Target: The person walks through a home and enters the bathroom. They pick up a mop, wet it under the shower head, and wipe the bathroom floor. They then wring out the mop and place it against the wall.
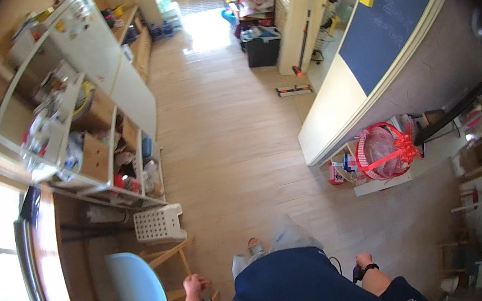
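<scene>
My left hand (195,284) hangs at my side with its fingers curled in, and nothing shows in it. It is nearest to a light-blue chair (138,289) with wooden legs. On the other side, my right hand (364,261) is closed in a loose fist, also with nothing visible in it, away from any furniture. Both wrists wear black bands, and a thin cable runs near each. Below my dark-blue top, one sandalled foot shows and a grey trouser leg is smeared by motion.
Light wood floor (226,134) stretches ahead. A white shelf rack (65,139), a fridge (108,52) and a white stool (158,224) line the left. On the right, a flat mop (294,89) leans by a doorway; a red ribboned basket (382,154) sits on a low cabinet.
</scene>
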